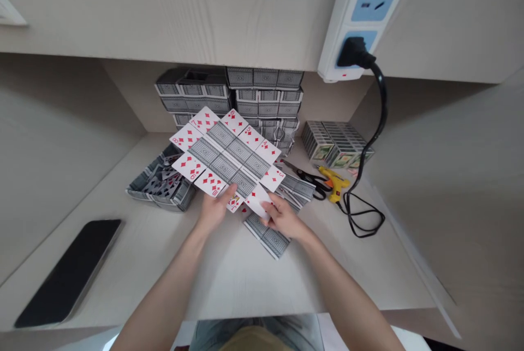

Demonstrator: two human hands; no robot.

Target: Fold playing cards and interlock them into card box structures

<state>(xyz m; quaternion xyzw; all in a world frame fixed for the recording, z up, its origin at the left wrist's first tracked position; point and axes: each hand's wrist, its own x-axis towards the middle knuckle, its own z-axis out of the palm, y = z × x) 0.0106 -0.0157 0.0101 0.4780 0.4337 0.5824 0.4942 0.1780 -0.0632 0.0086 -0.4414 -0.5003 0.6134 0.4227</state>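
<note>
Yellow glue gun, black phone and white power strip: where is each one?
yellow glue gun [336, 183]: head view, on its body
black phone [69, 272]: head view, mid-screen
white power strip [336, 48]: head view, on its white casing

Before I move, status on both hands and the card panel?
Left hand and right hand both gripping card panel. Panel held tilted above desk. Scissors and yellow glue gun lie off to the right.

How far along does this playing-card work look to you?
Looks done: stacked grey card boxes at the back. In hand: a flat panel of grey-backed and red-diamond cards, between left hand and right hand. Probably left: its sides, not raised like those of the open grey card tray.
</note>
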